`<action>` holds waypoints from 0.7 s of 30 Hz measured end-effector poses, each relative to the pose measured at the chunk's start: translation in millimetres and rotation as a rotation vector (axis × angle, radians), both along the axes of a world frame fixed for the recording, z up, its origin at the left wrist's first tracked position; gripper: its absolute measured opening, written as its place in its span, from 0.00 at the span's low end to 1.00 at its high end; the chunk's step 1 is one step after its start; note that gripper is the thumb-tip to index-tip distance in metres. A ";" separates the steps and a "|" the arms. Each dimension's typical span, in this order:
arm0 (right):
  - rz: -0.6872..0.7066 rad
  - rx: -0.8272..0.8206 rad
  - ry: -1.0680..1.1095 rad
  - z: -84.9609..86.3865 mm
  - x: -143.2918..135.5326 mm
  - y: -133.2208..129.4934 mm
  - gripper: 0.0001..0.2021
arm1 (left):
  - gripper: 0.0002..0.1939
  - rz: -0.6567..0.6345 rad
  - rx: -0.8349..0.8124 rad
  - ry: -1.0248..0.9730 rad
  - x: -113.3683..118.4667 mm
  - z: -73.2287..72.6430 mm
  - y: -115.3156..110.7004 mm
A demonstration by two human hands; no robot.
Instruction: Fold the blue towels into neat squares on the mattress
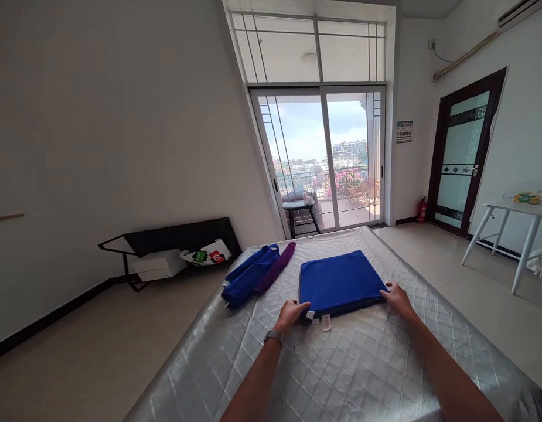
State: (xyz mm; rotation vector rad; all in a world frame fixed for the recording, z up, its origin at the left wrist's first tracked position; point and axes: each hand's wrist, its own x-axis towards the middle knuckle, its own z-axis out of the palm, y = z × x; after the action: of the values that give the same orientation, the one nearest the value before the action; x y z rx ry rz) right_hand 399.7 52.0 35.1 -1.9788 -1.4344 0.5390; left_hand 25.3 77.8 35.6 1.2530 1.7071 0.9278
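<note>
A flat, folded blue cloth item [341, 282] lies on the silver quilted surface [341, 363], with white tags at its near edge. My left hand [290, 314], with a band on its wrist, pinches the item's near left corner. At the near right corner, my right hand [396, 298] grips the edge between thumb and fingers. Left of the item rest a rolled blue cloth bundle [248, 278] with a strap loop and a purple strip [276, 268], touching each other.
Beyond the left edge stands a black bench-like frame [178, 234] with white boxes [159, 265] and a printed bag [207, 253]. A stool [298, 206] stands by the glass doors. On the right are a white table [517, 205] and a fire extinguisher [422, 210].
</note>
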 end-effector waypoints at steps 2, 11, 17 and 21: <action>0.020 -0.005 0.021 -1.2 0.8 1.9 0.17 | 0.19 0.004 -0.036 -0.039 1.0 1.0 1.5; 0.031 0.033 0.312 -3.3 -1.9 1.9 0.18 | 0.36 0.025 -0.009 -0.290 15.1 2.3 -15.4; 0.014 0.014 0.638 11.0 -8.6 -9.2 0.14 | 0.32 -0.055 -0.009 -0.449 7.9 4.7 -36.1; 0.120 -0.031 0.841 28.7 -9.6 -29.0 0.15 | 0.21 -0.049 -0.042 -0.541 -3.4 14.3 -60.8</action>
State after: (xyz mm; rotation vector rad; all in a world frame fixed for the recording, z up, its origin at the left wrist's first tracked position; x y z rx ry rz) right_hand 390.1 23.0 63.8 -1.3963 -0.9939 1.2629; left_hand 21.9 17.0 50.0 0.9033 1.2557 1.0776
